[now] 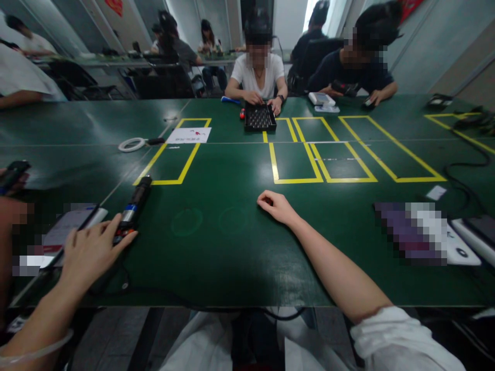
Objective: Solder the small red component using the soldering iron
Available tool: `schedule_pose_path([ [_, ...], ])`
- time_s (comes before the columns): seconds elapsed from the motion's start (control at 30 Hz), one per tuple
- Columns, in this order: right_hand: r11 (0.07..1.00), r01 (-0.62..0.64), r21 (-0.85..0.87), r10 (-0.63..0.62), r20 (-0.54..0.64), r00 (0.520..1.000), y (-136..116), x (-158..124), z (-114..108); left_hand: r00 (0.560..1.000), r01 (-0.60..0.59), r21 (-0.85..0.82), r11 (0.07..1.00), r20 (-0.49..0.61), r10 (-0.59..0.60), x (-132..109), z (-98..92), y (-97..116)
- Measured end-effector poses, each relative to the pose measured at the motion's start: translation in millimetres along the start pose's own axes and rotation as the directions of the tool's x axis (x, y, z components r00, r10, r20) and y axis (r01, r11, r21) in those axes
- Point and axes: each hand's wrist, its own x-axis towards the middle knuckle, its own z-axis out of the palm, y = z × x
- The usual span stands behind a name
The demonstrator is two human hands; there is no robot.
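Note:
My left hand [91,250] is at the left with its fingers stretched out, over the near end of a dark cylindrical tool with a blue band [133,203]. Index finger and thumb lie on either side of its red-orange end; whether they press on it is hard to tell. The tool lies slantwise, its far end at a yellow tape corner. My right hand [277,206] rests on the green table [216,273] right of the middle, fingers loosely curled, and nothing shows in them.
Yellow tape rectangles [297,181] mark the table, with a white sheet [189,135] on the left one. A roll of white tape [132,145] lies nearby. Opposite, a person handles a black tray [260,118]. Phone-like devices [467,252] lie right. A dark cable [174,298] runs along the near edge.

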Motion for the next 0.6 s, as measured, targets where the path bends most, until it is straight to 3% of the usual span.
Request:
schedule_pose_path([
  [0.17, 1.000, -0.008, 0.009, 0.008, -0.002, 1.000, -2.0, -0.4, -0.5, 1.000, 0.012, 0.049, 0.999, 0.006, -0.012, 0.6, -4.1, -8.0],
  [0.43, 1.000, -0.010, 0.009, 0.010, 0.004, 1.000, -3.1, -0.3, -1.6, 0.988, 0.127, 0.016, 0.992, -0.087, -0.125, -16.0, -24.6, 23.1],
  [0.6, 1.000, -0.016, 0.001, 0.016, 0.000, 1.000, -4.0, -0.1, -1.4, 0.979, 0.203, 0.012, 0.979, 0.000, -0.203, -11.7, -28.2, 15.9],
])
